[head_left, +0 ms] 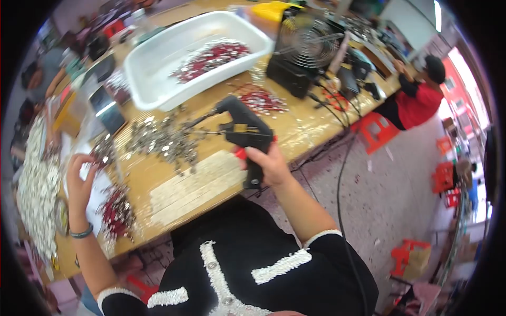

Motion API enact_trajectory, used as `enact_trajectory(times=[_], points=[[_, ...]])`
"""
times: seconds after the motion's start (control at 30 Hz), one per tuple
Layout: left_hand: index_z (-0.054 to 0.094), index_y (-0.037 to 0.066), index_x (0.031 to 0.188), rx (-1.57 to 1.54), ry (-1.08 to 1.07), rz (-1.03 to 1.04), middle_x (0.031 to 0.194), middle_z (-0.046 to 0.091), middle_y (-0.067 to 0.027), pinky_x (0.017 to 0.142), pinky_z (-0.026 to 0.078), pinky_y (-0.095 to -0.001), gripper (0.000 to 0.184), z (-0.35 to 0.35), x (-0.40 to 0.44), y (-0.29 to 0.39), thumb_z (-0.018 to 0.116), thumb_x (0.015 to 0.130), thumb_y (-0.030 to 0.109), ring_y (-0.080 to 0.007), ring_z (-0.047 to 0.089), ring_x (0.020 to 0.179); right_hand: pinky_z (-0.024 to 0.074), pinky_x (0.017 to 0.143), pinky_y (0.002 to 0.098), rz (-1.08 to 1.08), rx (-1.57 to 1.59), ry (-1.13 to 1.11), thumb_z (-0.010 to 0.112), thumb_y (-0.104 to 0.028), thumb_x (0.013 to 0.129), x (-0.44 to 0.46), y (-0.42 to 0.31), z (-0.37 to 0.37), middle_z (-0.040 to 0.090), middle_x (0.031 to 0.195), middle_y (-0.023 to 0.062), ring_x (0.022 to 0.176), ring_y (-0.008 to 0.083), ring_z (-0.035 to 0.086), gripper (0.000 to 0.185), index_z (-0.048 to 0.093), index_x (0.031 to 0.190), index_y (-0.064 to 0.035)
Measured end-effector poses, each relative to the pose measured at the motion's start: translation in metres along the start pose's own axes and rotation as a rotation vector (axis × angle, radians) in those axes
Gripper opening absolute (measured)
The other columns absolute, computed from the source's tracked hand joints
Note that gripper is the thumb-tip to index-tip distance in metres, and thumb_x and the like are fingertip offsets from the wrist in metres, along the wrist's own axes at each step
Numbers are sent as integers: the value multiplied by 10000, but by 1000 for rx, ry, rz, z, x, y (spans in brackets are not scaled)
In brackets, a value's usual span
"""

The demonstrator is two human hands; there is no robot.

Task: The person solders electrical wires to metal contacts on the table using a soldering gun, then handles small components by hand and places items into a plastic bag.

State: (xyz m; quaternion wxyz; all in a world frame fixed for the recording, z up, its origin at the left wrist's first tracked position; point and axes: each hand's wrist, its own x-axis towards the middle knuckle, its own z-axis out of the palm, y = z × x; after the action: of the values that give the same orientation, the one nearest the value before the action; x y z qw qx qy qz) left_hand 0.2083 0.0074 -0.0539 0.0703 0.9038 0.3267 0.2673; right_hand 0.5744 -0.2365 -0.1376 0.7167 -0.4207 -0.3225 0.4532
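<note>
My right hand is wrapped round the grip of a black pistol-shaped soldering gun with a red trigger. Its thin tip points left, over a heap of small silver metal pieces. On the left, my left hand has its fingers curled close to a smaller cluster of silver pieces; whatever lies between the fingertips is too small to make out. Below that hand is a pile of red-and-silver pieces. Pale flat strips lie side by side on the table in front of me.
A white tub holds more red-and-silver pieces. Beside it stand a black fan and loose red pieces. A phone leans at left, near a mass of white discs. A cable hangs at right; a person in red sits beyond.
</note>
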Motion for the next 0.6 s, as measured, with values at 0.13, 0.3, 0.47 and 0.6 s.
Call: enact_trajectory(times=[0.13, 0.3, 0.47, 0.6], points=[[567, 19, 876, 66, 29, 1, 1003, 561, -127, 843, 414, -356, 183, -23, -23, 54, 653, 716, 2, -300, 535, 960, 504, 570, 265, -13, 12, 37, 564, -155, 866, -3, -1, 0, 627, 949, 129, 646, 152, 599, 324, 517, 1146, 2], [587, 18, 857, 41, 28, -70, 995, 572, -124, 833, 416, -363, 172, -36, -63, 93, 665, 705, 1, -299, 538, 958, 493, 560, 269, 14, 135, 233, 523, -261, 913, -7, -8, -12, 619, 955, 121, 693, 175, 600, 344, 530, 1117, 16], [595, 26, 827, -210, -34, -122, 962, 581, -109, 815, 416, -362, 184, -6, -90, 117, 686, 671, -4, -288, 538, 927, 493, 584, 275, 35, 154, 294, 521, -231, 906, -17, -14, -24, 628, 831, 109, 695, 188, 602, 281, 567, 1029, 18], [603, 54, 831, -162, -99, 81, 956, 580, -95, 833, 408, -376, 201, 21, -90, 124, 703, 660, 17, -296, 532, 945, 511, 604, 282, 80, 114, 307, 527, -200, 894, -21, -16, -23, 637, 842, 119, 712, 192, 615, 257, 573, 1015, 22]])
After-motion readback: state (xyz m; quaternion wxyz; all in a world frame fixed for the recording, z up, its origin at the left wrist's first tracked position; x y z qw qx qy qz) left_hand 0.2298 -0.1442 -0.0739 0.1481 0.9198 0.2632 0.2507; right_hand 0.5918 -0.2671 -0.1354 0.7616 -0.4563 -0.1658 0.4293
